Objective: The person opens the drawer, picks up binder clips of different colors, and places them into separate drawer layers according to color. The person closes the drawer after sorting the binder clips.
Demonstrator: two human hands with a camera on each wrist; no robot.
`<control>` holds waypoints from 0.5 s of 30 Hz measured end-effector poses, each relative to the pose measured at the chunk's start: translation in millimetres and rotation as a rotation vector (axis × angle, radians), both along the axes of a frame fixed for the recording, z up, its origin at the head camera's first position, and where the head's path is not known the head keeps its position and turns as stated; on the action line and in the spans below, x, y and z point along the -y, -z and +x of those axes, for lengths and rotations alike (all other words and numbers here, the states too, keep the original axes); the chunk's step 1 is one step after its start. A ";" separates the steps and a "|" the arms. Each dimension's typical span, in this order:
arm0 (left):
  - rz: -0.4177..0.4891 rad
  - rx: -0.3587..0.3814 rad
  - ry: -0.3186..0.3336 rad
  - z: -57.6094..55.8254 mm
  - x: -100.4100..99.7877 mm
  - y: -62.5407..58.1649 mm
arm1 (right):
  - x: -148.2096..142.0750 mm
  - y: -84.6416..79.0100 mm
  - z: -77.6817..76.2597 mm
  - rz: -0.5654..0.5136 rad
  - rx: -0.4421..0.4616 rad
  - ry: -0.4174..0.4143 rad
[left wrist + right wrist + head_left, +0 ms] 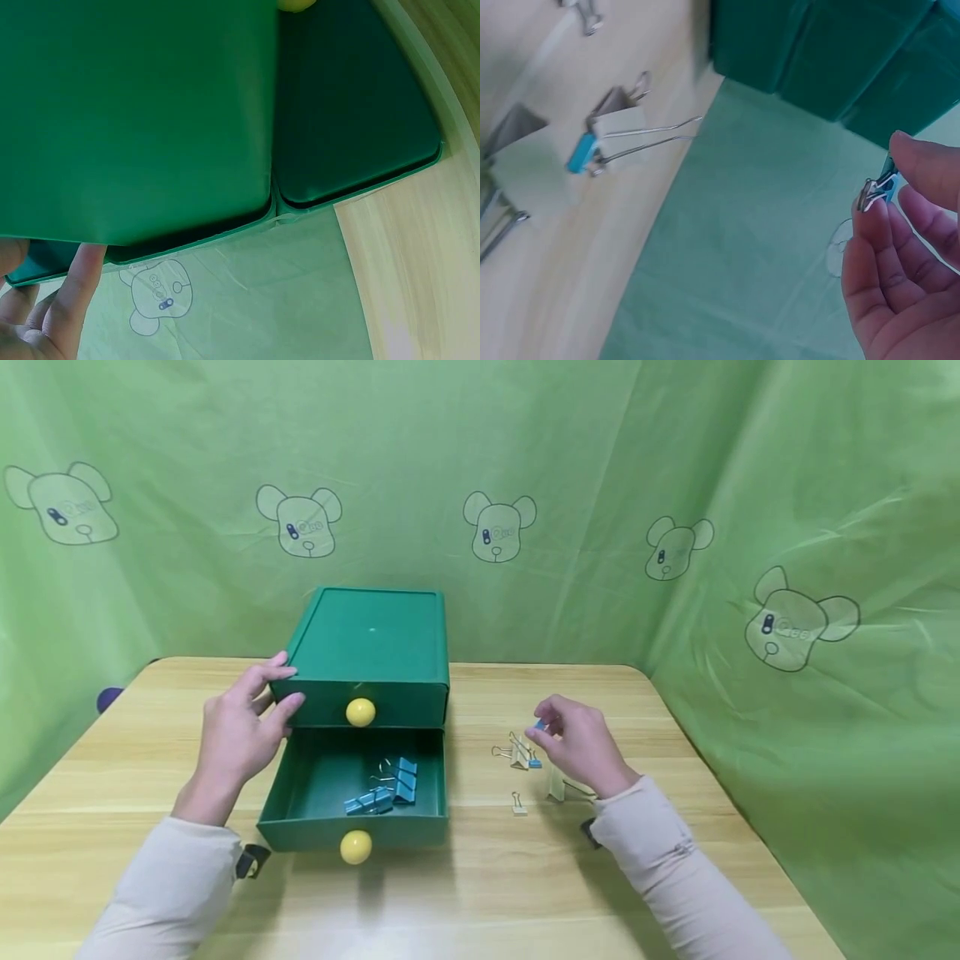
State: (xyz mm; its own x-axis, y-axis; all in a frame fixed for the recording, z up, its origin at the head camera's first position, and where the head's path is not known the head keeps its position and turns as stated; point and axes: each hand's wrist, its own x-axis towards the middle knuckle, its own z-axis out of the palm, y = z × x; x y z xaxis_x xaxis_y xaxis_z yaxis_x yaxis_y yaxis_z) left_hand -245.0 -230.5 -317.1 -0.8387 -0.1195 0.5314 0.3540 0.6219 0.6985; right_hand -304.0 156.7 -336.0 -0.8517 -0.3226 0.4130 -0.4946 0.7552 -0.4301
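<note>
My left hand (243,718) holds the front left corner of a green drawer cabinet (367,639), fingers at its side and thumb on the front. The lower drawer (352,835) is pulled out, with blue binder clips (406,779) lying in it; the upper one is closed. Right of the cabinet, above the table, my right hand (581,739) pinches a small blue binder clip (889,187) between thumb and fingers. Below that hand stand a cream binder clip (519,753) and, against it, another small blue clip (535,762). A larger cream clip (555,783) is partly hidden by my right wrist.
A small cream binder clip (519,810) stands nearer on the wooden table (480,893). Yellow round knobs (356,847) stick out from the drawer fronts. A green curtain (570,460) with bear-head prints hangs behind and along the right side. Something purple (109,698) shows beyond the left table edge.
</note>
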 end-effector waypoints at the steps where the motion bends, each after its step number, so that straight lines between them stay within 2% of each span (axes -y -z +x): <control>1: -0.001 -0.001 0.000 0.2 -0.1 -0.1 | 2.0 -1.8 1.1 0.001 -0.012 -0.006; 15: -0.005 -0.015 0.001 0.4 -0.4 -0.2 | 21.5 -12.2 10.7 -0.034 -0.187 -0.133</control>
State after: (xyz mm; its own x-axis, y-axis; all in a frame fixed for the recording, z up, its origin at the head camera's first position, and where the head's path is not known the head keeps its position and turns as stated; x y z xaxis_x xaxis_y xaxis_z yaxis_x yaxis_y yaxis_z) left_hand -244.6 -230.0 -316.9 -0.8306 -0.1158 0.5447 0.3652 0.6252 0.6898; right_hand -293.3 135.2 -323.8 -0.7103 -0.4106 0.5718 -0.6624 0.6647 -0.3456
